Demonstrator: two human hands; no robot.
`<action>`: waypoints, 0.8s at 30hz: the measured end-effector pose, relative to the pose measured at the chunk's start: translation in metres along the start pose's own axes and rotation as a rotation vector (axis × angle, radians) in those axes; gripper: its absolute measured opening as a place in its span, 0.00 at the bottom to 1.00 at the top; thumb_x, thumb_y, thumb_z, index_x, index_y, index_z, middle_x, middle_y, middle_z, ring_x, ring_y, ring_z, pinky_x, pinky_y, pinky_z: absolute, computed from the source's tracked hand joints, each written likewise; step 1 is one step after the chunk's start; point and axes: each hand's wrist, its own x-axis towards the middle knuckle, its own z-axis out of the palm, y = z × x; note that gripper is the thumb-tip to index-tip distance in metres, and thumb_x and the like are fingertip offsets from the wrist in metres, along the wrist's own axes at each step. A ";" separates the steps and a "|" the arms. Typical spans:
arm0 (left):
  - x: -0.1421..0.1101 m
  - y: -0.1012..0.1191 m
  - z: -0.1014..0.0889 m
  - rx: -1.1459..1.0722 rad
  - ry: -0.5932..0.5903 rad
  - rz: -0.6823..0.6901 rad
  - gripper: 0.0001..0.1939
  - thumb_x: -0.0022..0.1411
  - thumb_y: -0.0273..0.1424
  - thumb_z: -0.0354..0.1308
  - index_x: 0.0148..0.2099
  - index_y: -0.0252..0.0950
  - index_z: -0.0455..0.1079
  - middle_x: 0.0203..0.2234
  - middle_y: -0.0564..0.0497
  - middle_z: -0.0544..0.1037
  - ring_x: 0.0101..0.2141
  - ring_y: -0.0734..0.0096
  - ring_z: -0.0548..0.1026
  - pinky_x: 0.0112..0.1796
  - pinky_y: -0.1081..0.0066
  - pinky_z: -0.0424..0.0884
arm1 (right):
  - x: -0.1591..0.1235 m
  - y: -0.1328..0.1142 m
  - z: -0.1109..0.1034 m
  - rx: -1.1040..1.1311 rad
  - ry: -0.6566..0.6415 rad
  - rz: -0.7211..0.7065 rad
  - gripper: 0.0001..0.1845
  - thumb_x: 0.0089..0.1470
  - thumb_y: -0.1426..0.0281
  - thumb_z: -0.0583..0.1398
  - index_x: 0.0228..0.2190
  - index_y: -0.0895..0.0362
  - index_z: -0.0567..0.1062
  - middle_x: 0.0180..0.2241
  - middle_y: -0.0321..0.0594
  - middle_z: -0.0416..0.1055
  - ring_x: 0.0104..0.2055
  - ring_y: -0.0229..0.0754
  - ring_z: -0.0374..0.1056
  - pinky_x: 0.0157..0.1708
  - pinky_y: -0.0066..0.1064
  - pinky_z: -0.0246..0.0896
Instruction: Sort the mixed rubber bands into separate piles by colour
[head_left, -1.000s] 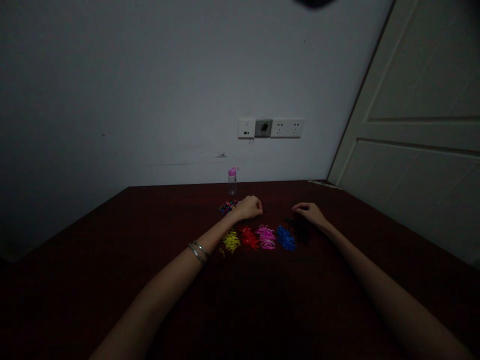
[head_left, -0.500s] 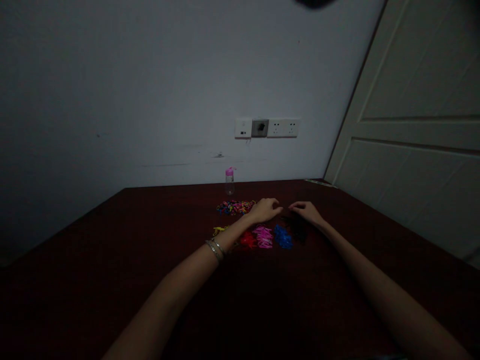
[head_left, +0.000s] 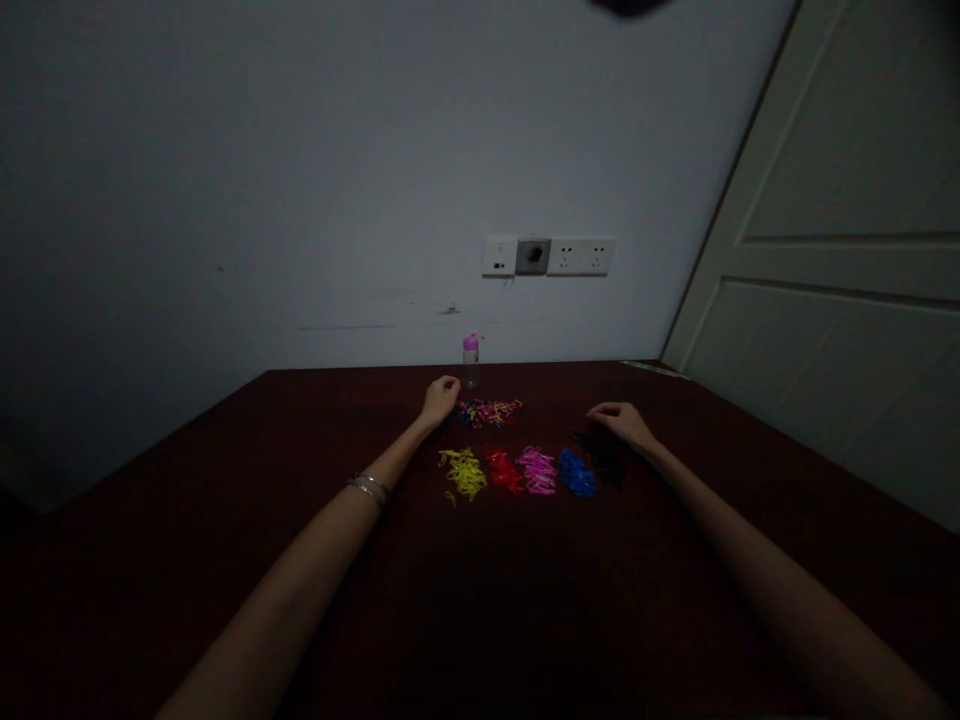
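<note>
My left hand (head_left: 441, 398) is at the left end of a pile of mixed-colour rubber bands (head_left: 491, 412), its fingers curled together. Whatever it may hold is too small to see. My right hand (head_left: 621, 422) hovers or rests just behind a dark pile of black rubber bands (head_left: 606, 462), thumb and fingers pinched together; I cannot make out anything in them. In a row nearer to me lie yellow rubber bands (head_left: 466, 473), red rubber bands (head_left: 504, 471), pink rubber bands (head_left: 538, 471) and blue rubber bands (head_left: 577, 473).
A clear bottle with a pink lid (head_left: 471, 362) stands behind the mixed pile. The dark red table (head_left: 480, 590) meets a wall with a row of sockets (head_left: 549, 257). A pale door (head_left: 840, 270) is at the right. The light is dim.
My left hand has moved left, from near my right hand to the far left end of the mixed pile, uncovering the yellow pile. My right hand stays by the black pile.
</note>
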 end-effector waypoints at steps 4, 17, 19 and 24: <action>0.002 -0.025 -0.005 -0.033 0.033 -0.097 0.16 0.57 0.32 0.48 0.42 0.28 0.70 0.29 0.47 0.75 0.27 0.75 0.70 0.31 0.78 0.64 | -0.001 -0.001 0.000 0.014 0.000 -0.007 0.13 0.41 0.64 0.56 0.26 0.57 0.77 0.31 0.41 0.75 0.37 0.46 0.69 0.39 0.32 0.59; 0.000 -0.037 -0.003 -0.330 0.092 -0.120 0.15 0.54 0.33 0.49 0.39 0.29 0.70 0.14 0.56 0.64 0.17 0.78 0.62 0.21 0.78 0.58 | -0.002 -0.065 0.014 0.029 -0.188 -0.127 0.12 0.39 0.70 0.57 0.30 0.60 0.73 0.28 0.40 0.73 0.28 0.38 0.67 0.27 0.24 0.59; -0.001 -0.038 -0.003 -0.343 0.090 -0.108 0.15 0.54 0.33 0.49 0.39 0.29 0.70 0.13 0.57 0.63 0.16 0.79 0.61 0.21 0.78 0.57 | -0.005 -0.089 0.027 -0.041 -0.267 -0.259 0.11 0.39 0.71 0.58 0.30 0.59 0.72 0.29 0.39 0.72 0.30 0.37 0.66 0.29 0.24 0.58; -0.002 -0.038 -0.003 -0.360 0.084 -0.114 0.15 0.54 0.34 0.49 0.39 0.29 0.69 0.12 0.58 0.62 0.15 0.79 0.60 0.21 0.78 0.57 | -0.005 -0.121 0.058 -0.243 -0.317 -0.314 0.10 0.41 0.68 0.60 0.31 0.57 0.70 0.32 0.39 0.71 0.32 0.37 0.65 0.28 0.24 0.55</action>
